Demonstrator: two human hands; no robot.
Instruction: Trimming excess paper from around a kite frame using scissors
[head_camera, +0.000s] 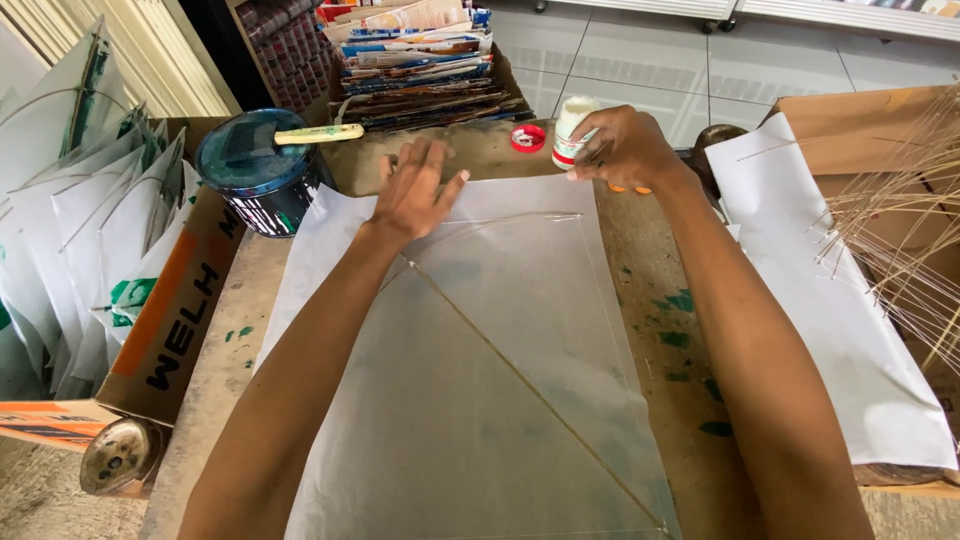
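A sheet of thin white paper (500, 330) lies flat on the brown worktable (660, 300), with a thin stick frame (520, 375) laid across it: one stick runs diagonally and a curved one bows along the far edge. My left hand (415, 190) rests palm down, fingers spread, on the paper's far edge beside the frame's top. My right hand (625, 150) grips a small white glue bottle (570, 130) at the paper's far right corner. The bottle's red cap (528, 138) lies on the table just left of it.
A dark paint tin (255, 170) with a brush (320, 133) across its rim stands far left. Finished white kites (90, 230) fill a cardboard box on the left. Stacked printed papers (420, 60) sit behind. More white sheets (820, 290) and a bundle of thin sticks (910, 210) lie right.
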